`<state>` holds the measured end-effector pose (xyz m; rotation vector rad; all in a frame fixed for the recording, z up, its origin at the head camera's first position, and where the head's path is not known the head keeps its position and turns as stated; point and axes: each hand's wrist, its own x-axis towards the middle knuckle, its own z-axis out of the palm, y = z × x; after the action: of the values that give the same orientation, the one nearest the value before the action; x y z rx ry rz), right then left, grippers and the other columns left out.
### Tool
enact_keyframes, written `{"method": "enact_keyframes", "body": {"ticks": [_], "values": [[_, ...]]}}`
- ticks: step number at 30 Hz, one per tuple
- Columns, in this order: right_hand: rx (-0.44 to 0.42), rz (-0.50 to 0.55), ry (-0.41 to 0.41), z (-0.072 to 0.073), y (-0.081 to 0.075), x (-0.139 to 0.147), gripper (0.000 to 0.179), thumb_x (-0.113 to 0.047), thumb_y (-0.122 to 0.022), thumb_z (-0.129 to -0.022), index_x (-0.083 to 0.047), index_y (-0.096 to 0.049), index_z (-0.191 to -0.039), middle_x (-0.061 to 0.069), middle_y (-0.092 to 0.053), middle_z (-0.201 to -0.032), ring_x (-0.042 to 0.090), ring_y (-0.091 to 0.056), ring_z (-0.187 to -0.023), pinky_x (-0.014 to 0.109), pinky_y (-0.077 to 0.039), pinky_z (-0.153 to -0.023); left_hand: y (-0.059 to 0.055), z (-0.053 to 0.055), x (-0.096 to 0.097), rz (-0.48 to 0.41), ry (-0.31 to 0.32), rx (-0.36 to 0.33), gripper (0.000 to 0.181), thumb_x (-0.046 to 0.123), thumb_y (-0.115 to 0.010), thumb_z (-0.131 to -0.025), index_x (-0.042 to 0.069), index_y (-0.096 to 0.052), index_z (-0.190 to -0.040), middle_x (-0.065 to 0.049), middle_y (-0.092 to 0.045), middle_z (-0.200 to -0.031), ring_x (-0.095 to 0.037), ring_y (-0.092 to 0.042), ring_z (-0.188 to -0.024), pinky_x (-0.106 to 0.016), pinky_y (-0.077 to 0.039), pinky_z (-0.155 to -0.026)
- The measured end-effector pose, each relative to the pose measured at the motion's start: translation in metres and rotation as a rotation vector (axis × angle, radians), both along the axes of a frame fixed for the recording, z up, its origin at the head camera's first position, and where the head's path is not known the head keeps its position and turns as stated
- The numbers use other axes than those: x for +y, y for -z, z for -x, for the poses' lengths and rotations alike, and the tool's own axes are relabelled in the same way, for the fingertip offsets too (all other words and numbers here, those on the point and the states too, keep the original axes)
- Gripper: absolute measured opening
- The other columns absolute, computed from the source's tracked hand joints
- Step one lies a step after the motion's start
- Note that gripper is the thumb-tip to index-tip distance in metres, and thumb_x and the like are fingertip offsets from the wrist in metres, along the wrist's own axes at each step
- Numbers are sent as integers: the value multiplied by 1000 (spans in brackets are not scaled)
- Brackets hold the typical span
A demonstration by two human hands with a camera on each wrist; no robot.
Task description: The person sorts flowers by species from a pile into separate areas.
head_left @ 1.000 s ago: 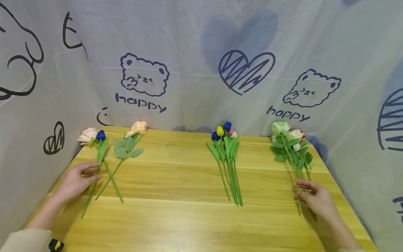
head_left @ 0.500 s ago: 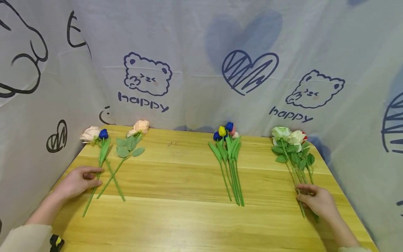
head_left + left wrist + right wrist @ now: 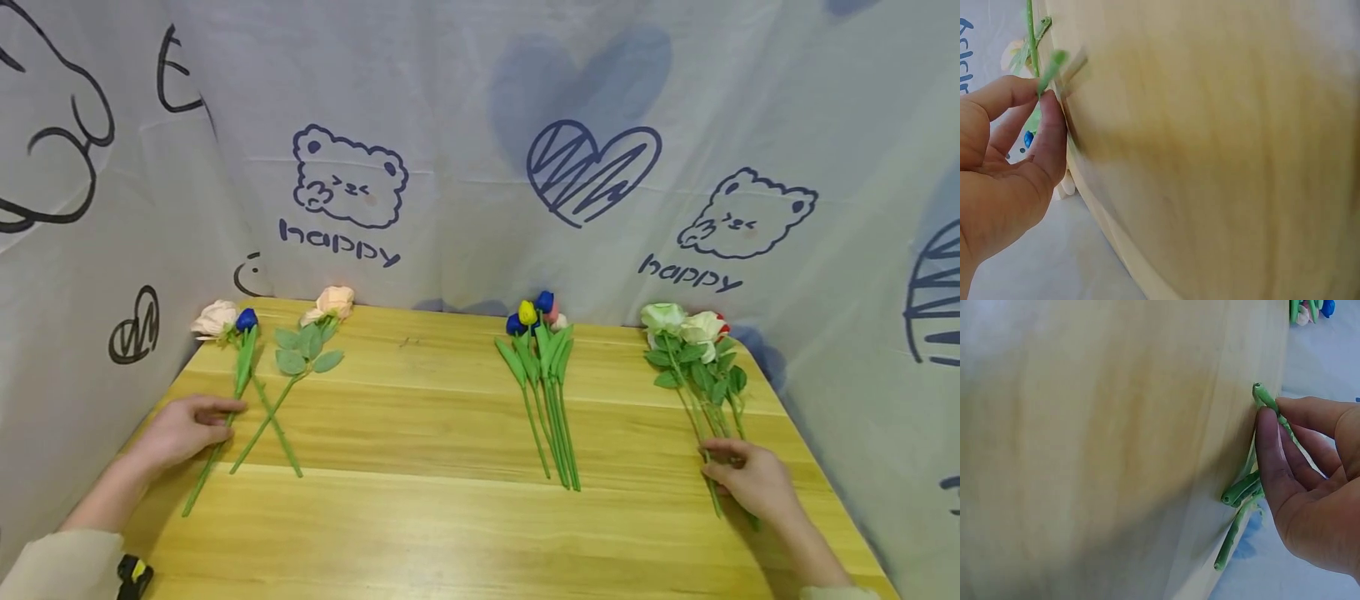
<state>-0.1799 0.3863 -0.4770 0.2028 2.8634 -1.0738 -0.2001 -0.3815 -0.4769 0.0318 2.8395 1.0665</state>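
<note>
My left hand [image 3: 183,429] pinches the green stem of a blue tulip [image 3: 247,319] between thumb and fingers at the table's left side. That stem's end [image 3: 1057,60] pokes out past the fingertips in the left wrist view. Beside it lie two peach roses [image 3: 216,320], their stems crossing on the wood. On the right, my right hand [image 3: 750,479] pinches the stem of a pale green rose [image 3: 663,318]. In the right wrist view that stem [image 3: 1264,395] sticks out beyond thumb and forefinger. A white rose [image 3: 703,328] and a partly hidden red flower [image 3: 722,323] lie close behind.
A bunch of tulips [image 3: 527,313], blue, yellow, pink and white, lies mid-table on the wooden table [image 3: 405,533]. A printed cloth [image 3: 465,125] hangs around the back and sides. A small black and yellow object [image 3: 135,577] sits by the left sleeve.
The blue tulip's lower stem end has swung slightly left in my left hand. The right hand has closed in on the pale green rose's stem, and its bloom has shifted slightly left.
</note>
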Motion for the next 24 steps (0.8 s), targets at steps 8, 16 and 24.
{"method": "enact_keyframes", "body": {"ticks": [8,16,24], "values": [[-3,-25,-7,1,0,-3,45,-14,-72,-96,6,-64,-136,24,-72,-114,19,-69,-71,32,-57,-60,-2,-2,1,-81,14,-68,47,14,-68,-100,-10,-58,-140,-35,-58,-138,-28,-67,-107,-25,-56,-74],[-12,29,20,-3,-3,-5,50,-20,-72,-98,5,-60,-140,24,-73,-115,19,-71,-74,32,-59,-62,-2,-5,4,-107,-29,-32,51,12,-70,-99,-11,-55,-142,-36,-56,-140,-40,-68,-112,-22,-56,-75],[180,-52,36,-6,-8,-22,45,-27,-73,-99,-3,-67,-136,21,-75,-110,32,-72,-91,29,-51,-57,-15,-10,35,-112,-112,61,53,20,-69,-102,-4,-54,-147,-34,-62,-134,-22,-73,-105,-20,-54,-73]]}}
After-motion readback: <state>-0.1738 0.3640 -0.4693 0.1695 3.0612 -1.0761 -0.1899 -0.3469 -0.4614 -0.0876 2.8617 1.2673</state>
